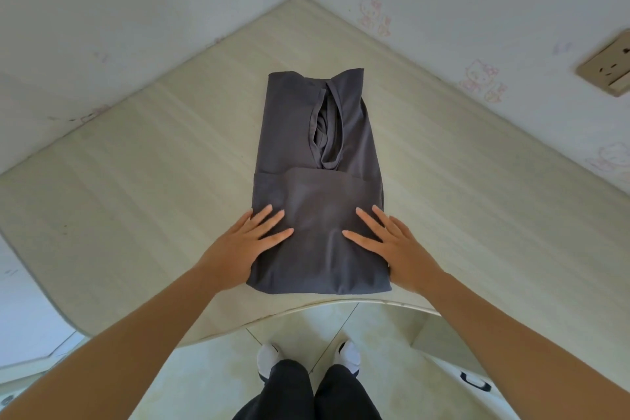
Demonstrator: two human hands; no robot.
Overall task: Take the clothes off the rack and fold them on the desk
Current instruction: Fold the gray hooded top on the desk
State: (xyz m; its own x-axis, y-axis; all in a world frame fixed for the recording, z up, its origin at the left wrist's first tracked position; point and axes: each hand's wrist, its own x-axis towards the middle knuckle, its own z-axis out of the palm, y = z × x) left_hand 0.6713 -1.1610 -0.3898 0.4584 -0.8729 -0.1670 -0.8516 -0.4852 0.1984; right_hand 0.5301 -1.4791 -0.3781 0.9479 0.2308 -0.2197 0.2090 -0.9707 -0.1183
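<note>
Corner bench [136, 181] | grey garment [317, 187], soft, light, limp; best lifted by side edges | left hand [243, 245], right hand [392, 245] pressed flat, fingers spread

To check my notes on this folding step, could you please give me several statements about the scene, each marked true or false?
1. Both the left hand and the right hand lie flat on the grey garment. True.
2. The garment hangs from a rack. False: it lies folded on the desk.
3. A folded-over flap covers the garment's near part. True.
4. The right hand pinches a sleeve. False: its fingers are straight and press on the cloth.
5. A wall socket sits on the left wall. False: it is on the right wall.
</note>
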